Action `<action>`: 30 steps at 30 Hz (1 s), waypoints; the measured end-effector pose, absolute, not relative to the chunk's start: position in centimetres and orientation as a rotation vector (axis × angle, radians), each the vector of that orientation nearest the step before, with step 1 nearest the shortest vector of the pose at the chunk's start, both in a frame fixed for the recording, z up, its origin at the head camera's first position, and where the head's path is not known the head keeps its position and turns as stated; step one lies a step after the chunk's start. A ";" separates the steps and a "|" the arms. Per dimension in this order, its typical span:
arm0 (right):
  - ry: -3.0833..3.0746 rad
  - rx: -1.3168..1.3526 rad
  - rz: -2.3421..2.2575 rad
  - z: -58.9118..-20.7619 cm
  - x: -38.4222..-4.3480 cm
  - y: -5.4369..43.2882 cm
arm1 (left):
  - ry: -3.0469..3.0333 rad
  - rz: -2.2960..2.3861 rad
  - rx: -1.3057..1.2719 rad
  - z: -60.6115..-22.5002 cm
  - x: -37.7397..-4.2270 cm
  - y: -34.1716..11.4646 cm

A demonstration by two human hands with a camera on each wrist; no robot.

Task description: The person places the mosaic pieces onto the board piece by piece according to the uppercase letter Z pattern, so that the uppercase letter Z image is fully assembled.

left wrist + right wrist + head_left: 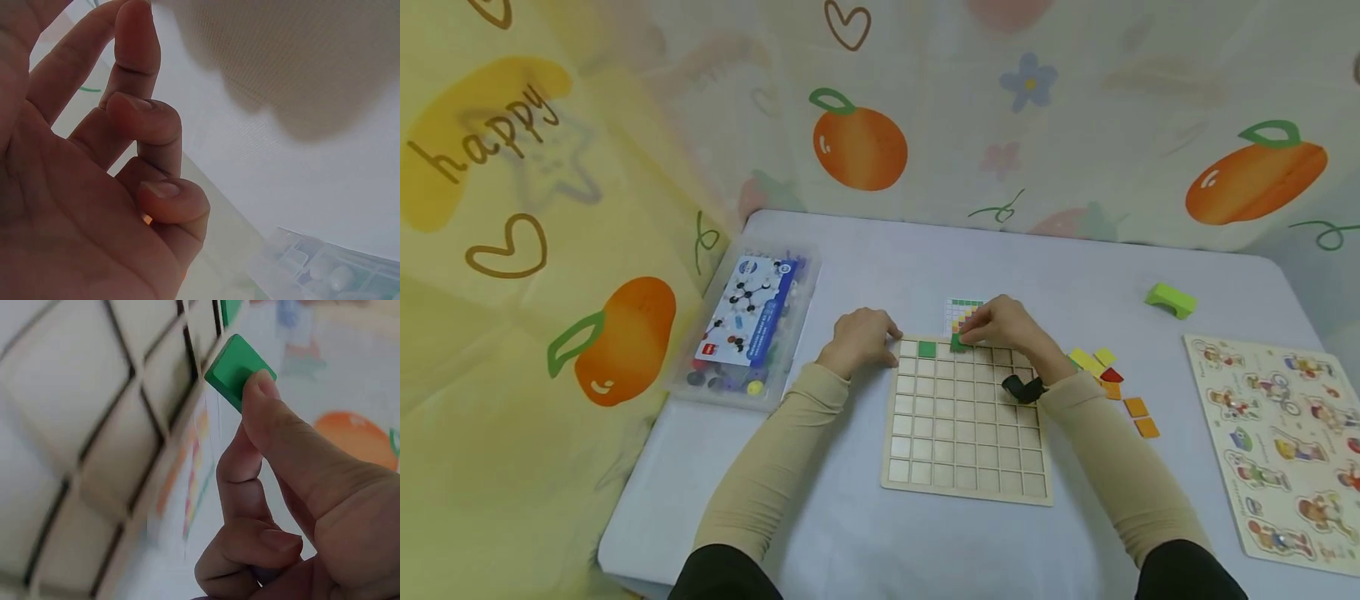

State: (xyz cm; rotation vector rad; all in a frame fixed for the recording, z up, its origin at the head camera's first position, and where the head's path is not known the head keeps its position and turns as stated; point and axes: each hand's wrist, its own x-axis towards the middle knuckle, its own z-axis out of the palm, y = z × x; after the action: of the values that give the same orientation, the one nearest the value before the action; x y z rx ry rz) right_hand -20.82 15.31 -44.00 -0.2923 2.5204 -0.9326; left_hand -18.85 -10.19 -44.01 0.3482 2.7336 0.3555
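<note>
A wooden grid board point(964, 433) lies on the white table in the head view. One green square tile point(927, 349) sits in its far row, near the left corner. My right hand point(1011, 327) pinches another green square tile point(232, 370) between thumb and index finger, tilted at the board's far edge. At the far left corner of the board, my left hand point(861, 340) holds the edge with thumb and index finger. In the left wrist view, the other fingers point(165, 206) are bent and the board is out of sight. Behind the board lies a patterned card point(958, 308), partly covered by the right hand.
Loose yellow, red and orange tiles point(1137, 407) lie right of the board. A clear plastic box point(797, 333) with a molecule-model label stands at left. A green arch block point(1171, 300) and a picture puzzle board point(1217, 433) are at right.
</note>
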 end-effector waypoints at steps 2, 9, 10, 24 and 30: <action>2.502 -0.332 -0.926 -44.4 -20.8 14.4 | 2.731 0.356 0.347 -44.0 -18.9 -10.1; 2.556 -0.346 -0.775 -45.1 -20.6 12.9 | 2.730 0.345 0.351 -44.1 -18.9 -9.9; 2.564 -0.328 -0.754 -45.0 -20.5 12.8 | 2.730 0.342 0.354 -44.0 -18.8 -9.9; 2.684 -0.333 -0.670 -43.5 -19.7 15.8 | 2.717 0.322 0.349 -43.7 -18.8 -9.9; 2.696 -0.111 -0.580 -42.1 -19.3 21.4 | 2.717 0.327 0.374 -43.6 -18.8 -9.8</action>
State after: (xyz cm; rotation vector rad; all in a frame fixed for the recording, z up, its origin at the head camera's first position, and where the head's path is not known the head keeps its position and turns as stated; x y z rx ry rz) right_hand -19.35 21.37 -42.14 -0.1111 2.6957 -0.5801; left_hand -18.75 -9.83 -43.64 0.3737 2.7172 0.3265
